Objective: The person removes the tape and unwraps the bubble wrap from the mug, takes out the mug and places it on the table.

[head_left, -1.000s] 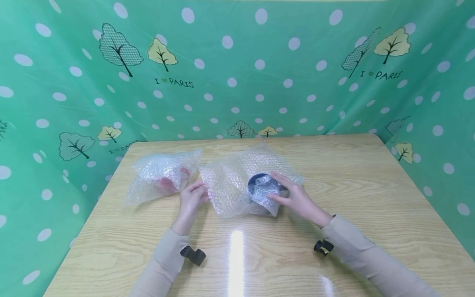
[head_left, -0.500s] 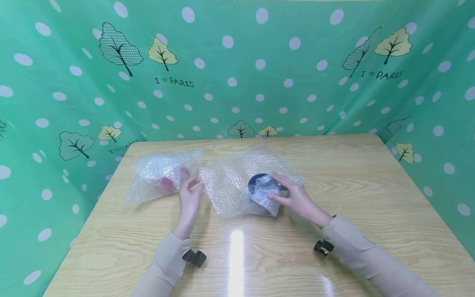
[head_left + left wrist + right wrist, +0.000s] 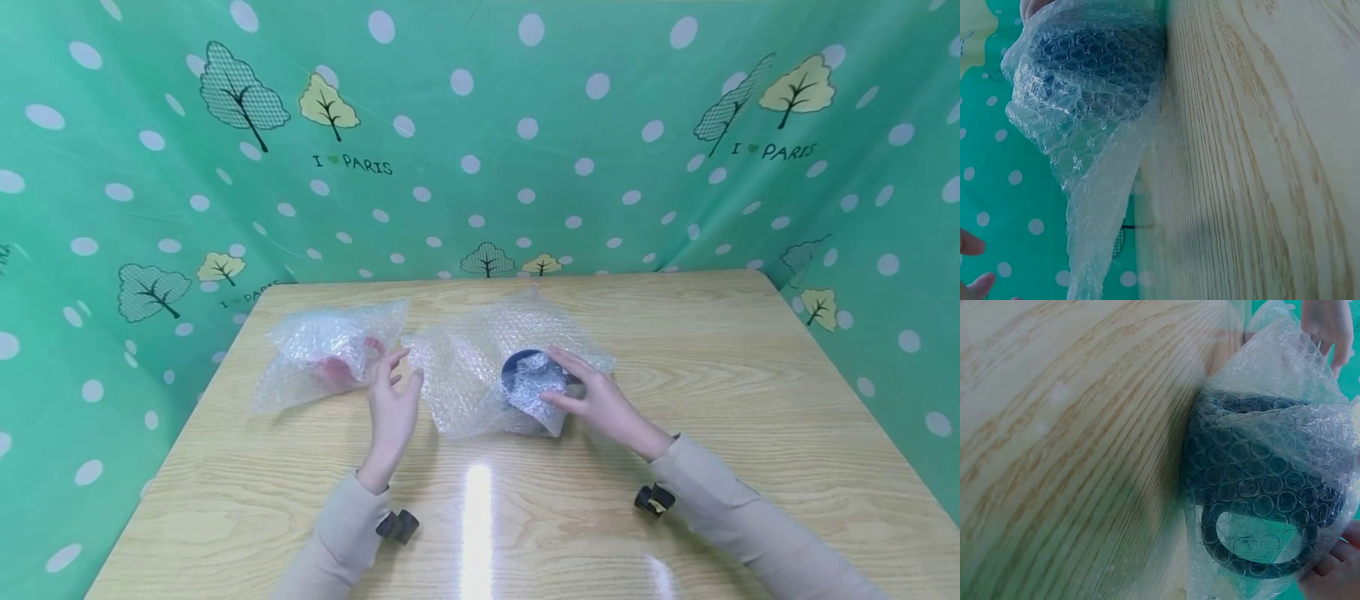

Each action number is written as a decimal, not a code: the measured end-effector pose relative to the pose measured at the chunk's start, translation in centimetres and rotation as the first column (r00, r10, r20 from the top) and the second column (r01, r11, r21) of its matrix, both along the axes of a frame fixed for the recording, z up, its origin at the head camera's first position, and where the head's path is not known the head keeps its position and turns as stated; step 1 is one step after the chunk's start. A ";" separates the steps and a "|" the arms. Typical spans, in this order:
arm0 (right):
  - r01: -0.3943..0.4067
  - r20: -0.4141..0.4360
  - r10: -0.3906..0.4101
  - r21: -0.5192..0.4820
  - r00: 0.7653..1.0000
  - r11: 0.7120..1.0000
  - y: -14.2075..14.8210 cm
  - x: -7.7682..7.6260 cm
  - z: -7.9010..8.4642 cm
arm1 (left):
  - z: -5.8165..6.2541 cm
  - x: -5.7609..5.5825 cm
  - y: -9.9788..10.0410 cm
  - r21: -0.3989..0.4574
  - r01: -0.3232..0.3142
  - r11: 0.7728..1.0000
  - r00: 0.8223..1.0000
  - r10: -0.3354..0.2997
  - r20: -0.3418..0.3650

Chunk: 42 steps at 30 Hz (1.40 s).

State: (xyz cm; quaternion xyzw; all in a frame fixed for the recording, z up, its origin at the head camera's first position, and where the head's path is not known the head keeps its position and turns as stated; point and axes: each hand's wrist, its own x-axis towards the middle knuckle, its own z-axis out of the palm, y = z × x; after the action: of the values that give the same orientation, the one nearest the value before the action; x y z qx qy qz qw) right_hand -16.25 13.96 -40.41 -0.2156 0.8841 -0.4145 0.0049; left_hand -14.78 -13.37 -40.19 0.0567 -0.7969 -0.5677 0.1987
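A dark blue mug stands on a sheet of bubble wrap, one flap of it folded over the mouth. Through the wrap, the right wrist view shows the mug's looped handle. My right hand holds the wrapped mug from the right, fingers on the far side of the rim and thumb on the near side. Beside the sheet's left end, my left hand is raised with its fingers spread and nothing in them. Its fingertips show at the left wrist view's edge, apart from the wrap.
Left of the sheet lies a second bubble-wrapped bundle, with something red inside. Both rest on a wood-grain table. A green dotted curtain closes off the back and sides.
My left hand has let go of the sheet's left edge, drawn slightly left and opened its fingers. My right hand has stayed on the mug.
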 end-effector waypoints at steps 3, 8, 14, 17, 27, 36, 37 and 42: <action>0.000 -0.001 0.000 0.001 1.000 1.000 0.0 0.0 0.1 | 0.1 0.2 0.3 -0.034 -0.001 0.999 0.998 -0.001 -0.066; 0.000 -0.001 0.000 -0.002 1.000 1.000 0.0 0.0 0.2 | 0.1 0.4 0.8 -0.040 0.054 0.998 0.988 -0.059 -0.141; -0.003 -0.011 0.003 -0.002 1.000 1.000 0.0 0.0 0.1 | 0.1 0.7 1.4 -0.086 0.169 0.982 0.963 -0.183 -0.198; -0.005 -0.006 0.004 -0.001 1.000 1.000 0.0 0.0 0.0 | 0.1 0.7 1.6 -0.133 0.221 0.966 0.945 -0.246 -0.217; -0.007 -0.002 0.007 0.002 1.000 1.000 0.1 -0.1 0.0 | -0.3 0.7 2.5 -0.238 0.367 0.899 0.882 -0.417 -0.217; -0.002 0.003 0.002 -0.002 1.000 1.000 0.0 0.0 0.1 | -0.5 0.9 3.1 -0.279 0.444 0.851 0.851 -0.498 -0.164; -0.002 0.002 0.002 -0.002 1.000 1.000 0.0 0.0 0.1 | -0.4 0.9 3.1 -0.284 0.450 0.847 0.849 -0.504 -0.157; -0.004 -0.002 0.004 -0.009 1.000 1.000 0.0 0.0 0.1 | -0.6 1.0 3.6 -0.326 0.467 0.822 0.833 -0.532 -0.149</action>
State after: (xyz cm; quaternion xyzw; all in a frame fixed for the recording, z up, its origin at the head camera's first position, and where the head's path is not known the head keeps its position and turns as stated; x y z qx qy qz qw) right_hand -16.28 13.97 -40.34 -0.2178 0.8818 -0.4182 0.0038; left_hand -13.79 -9.82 -40.78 -0.2507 -0.8256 -0.4857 0.1400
